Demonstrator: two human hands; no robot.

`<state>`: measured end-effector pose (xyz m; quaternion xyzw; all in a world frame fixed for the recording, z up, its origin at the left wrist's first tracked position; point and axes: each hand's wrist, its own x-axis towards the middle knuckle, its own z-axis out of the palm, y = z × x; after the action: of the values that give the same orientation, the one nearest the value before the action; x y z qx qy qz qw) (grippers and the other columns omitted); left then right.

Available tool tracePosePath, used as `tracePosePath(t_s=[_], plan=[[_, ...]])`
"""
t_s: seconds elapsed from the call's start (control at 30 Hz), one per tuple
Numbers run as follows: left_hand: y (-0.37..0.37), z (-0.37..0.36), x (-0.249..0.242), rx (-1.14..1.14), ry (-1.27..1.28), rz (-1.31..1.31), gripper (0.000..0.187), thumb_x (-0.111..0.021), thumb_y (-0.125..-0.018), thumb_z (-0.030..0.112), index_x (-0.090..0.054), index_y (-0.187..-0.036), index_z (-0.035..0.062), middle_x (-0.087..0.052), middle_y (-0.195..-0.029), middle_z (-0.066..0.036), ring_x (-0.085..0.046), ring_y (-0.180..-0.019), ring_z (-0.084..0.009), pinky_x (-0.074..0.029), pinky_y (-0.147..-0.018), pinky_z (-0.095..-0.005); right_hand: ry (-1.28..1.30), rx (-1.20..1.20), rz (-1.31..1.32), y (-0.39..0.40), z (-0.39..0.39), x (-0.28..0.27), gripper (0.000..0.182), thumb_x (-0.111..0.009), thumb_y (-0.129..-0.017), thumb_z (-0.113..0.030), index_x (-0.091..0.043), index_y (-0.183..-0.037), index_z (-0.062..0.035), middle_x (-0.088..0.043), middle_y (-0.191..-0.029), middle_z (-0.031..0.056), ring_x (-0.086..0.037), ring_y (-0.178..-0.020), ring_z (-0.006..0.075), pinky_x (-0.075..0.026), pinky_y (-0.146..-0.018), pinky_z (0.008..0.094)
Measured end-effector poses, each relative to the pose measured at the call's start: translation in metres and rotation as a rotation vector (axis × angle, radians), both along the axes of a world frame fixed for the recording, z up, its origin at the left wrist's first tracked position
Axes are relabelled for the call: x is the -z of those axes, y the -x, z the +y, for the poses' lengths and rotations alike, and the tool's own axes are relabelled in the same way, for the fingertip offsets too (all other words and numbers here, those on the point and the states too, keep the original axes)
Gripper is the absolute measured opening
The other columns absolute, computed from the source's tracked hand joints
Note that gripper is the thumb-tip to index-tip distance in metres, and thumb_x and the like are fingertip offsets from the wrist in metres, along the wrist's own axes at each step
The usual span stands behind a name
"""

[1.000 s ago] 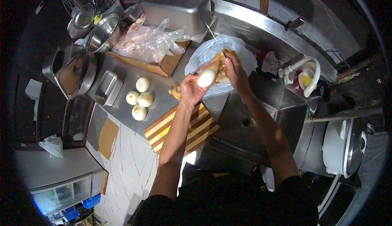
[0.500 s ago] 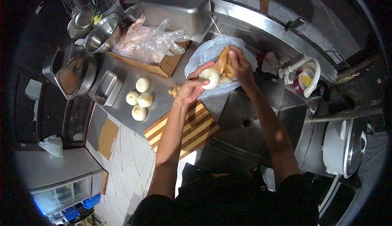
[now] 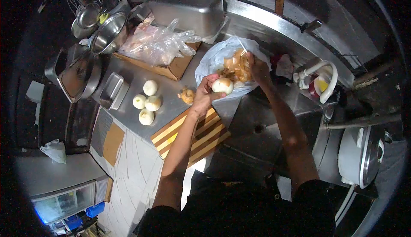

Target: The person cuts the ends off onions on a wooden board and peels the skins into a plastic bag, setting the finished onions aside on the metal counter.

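Observation:
A mostly peeled white onion [image 3: 222,86] with a brownish patch is held in my left hand [image 3: 204,97], above the near edge of a pale blue plastic bag [image 3: 209,60]. Brown onion skins [image 3: 238,66] lie in the bag. My right hand [image 3: 259,69] is closed round a knife [image 3: 243,46], whose blade shows as a bright sliver over the skins. Several peeled onions [image 3: 150,88] sit together on the steel counter. An unpeeled-looking brown piece [image 3: 186,95] lies left of my left hand. Below my left wrist is a striped wooden board [image 3: 209,136].
A cardboard box [image 3: 174,69] holds clear plastic [image 3: 171,44]. Behind it stands an upturned steel pan [image 3: 188,10]. Steel bowls [image 3: 107,35] and a small steel tray [image 3: 114,92] are at the left. A sink [image 3: 252,142] and white tap [image 3: 332,80] are at the right.
The onion in my left hand has turned, showing a brownish patch, and moved slightly right. My right hand has moved right and down, and the knife blade has tilted. More skins show in the bag.

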<state>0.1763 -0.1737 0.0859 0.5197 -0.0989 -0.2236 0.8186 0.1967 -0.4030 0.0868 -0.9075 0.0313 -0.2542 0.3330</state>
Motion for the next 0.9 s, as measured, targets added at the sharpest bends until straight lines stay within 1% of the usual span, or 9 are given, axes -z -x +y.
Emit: tracePosePath(t_s=[0.07,0.23,0.33,0.37,0.43,0.53,0.67,0.73,0.9], plan=[[-0.009,0.000,0.007,-0.007,-0.067,-0.045,0.065,-0.068,-0.066,-0.014,-0.043,-0.123,0.0038,-0.056,-0.109,-0.007,-0.055,-0.100,-0.0180,-0.044,-0.092,-0.0290,0.157,-0.049,0.000,-0.002,-0.006,0.013,0.041,-0.029,-0.096,-0.038,-0.050,-0.118,-0.0110,-0.063,-0.095,0.0181,-0.062,-0.083,0.0374,-0.049,-0.073,0.0446],[-0.020,0.006,0.002,0.062,0.169,0.344,0.045,-0.061,-0.081,-0.001,-0.042,-0.122,0.0026,-0.055,-0.115,-0.012,-0.058,-0.098,-0.0262,-0.051,-0.082,-0.0406,-0.059,-0.085,0.423,0.015,0.006,-0.021,0.044,-0.029,-0.096,-0.039,-0.046,-0.127,-0.0116,-0.059,-0.108,0.0205,-0.058,-0.096,0.0373,-0.047,-0.082,0.0424],[-0.019,0.001,-0.002,-0.004,0.247,0.423,0.039,-0.054,-0.087,0.005,-0.042,-0.124,0.0024,-0.055,-0.115,-0.012,-0.058,-0.100,-0.0268,-0.052,-0.079,-0.0450,-0.143,-0.115,0.440,0.019,0.010,-0.025,0.043,-0.035,-0.095,-0.038,-0.048,-0.125,-0.0100,-0.058,-0.110,0.0216,-0.058,-0.098,0.0371,-0.045,-0.087,0.0429],[-0.020,0.001,-0.002,-0.002,0.246,0.424,0.039,-0.054,-0.087,0.005,-0.042,-0.124,0.0024,-0.055,-0.115,-0.012,-0.058,-0.100,-0.0268,-0.052,-0.079,-0.0450,-0.144,-0.113,0.439,0.022,0.014,-0.023,0.043,-0.035,-0.095,-0.038,-0.048,-0.125,-0.0100,-0.058,-0.110,0.0216,-0.058,-0.098,0.0371,-0.045,-0.087,0.0429],[-0.023,0.001,-0.004,-0.008,0.246,0.402,0.036,-0.051,-0.089,0.004,-0.042,-0.124,0.0019,-0.053,-0.116,-0.013,-0.058,-0.101,-0.0262,-0.052,-0.083,-0.0426,-0.005,-0.365,0.015,0.030,0.027,-0.020,0.042,-0.045,-0.092,-0.037,-0.050,-0.124,-0.0100,-0.059,-0.108,0.0197,-0.057,-0.100,0.0358,-0.040,-0.093,0.0425],[-0.023,0.001,-0.011,-0.009,0.260,0.337,0.037,-0.048,-0.088,0.000,-0.042,-0.124,0.0020,-0.053,-0.116,-0.014,-0.057,-0.101,-0.0253,-0.051,-0.085,-0.0384,0.040,-0.467,0.132,0.048,0.042,-0.034,0.043,-0.052,-0.089,-0.030,-0.048,-0.127,-0.0112,-0.054,-0.119,0.0159,-0.051,-0.112,0.0313,-0.039,-0.092,0.0376],[-0.022,0.002,-0.017,0.014,0.190,0.199,0.038,-0.046,-0.086,-0.004,-0.042,-0.124,0.0012,-0.052,-0.115,-0.014,-0.057,-0.101,-0.0243,-0.050,-0.087,-0.0346,0.179,-0.457,0.108,0.056,0.052,-0.051,0.045,-0.058,-0.086,-0.027,-0.048,-0.127,-0.0101,-0.054,-0.118,0.0153,-0.053,-0.106,0.0315,-0.040,-0.091,0.0375],[-0.021,0.002,-0.020,-0.007,0.198,0.150,0.040,-0.046,-0.085,-0.006,-0.042,-0.124,0.0013,-0.053,-0.114,-0.013,-0.057,-0.100,-0.0226,-0.050,-0.087,-0.0336,0.224,-0.387,0.021,0.056,0.054,-0.050,0.044,-0.058,-0.084,-0.038,-0.055,-0.120,-0.0127,-0.061,-0.104,0.0144,-0.055,-0.102,0.0300,-0.040,-0.089,0.0404],[-0.015,0.002,-0.028,-0.017,0.061,0.150,0.037,-0.048,-0.087,-0.002,-0.044,-0.123,0.0005,-0.055,-0.113,-0.011,-0.057,-0.099,-0.0194,-0.049,-0.086,-0.0296,0.050,-0.449,0.127,0.057,0.055,-0.059,0.040,-0.057,-0.087,-0.031,-0.054,-0.121,-0.0102,-0.060,-0.106,0.0149,-0.057,-0.099,0.0282,-0.042,-0.087,0.0362]])
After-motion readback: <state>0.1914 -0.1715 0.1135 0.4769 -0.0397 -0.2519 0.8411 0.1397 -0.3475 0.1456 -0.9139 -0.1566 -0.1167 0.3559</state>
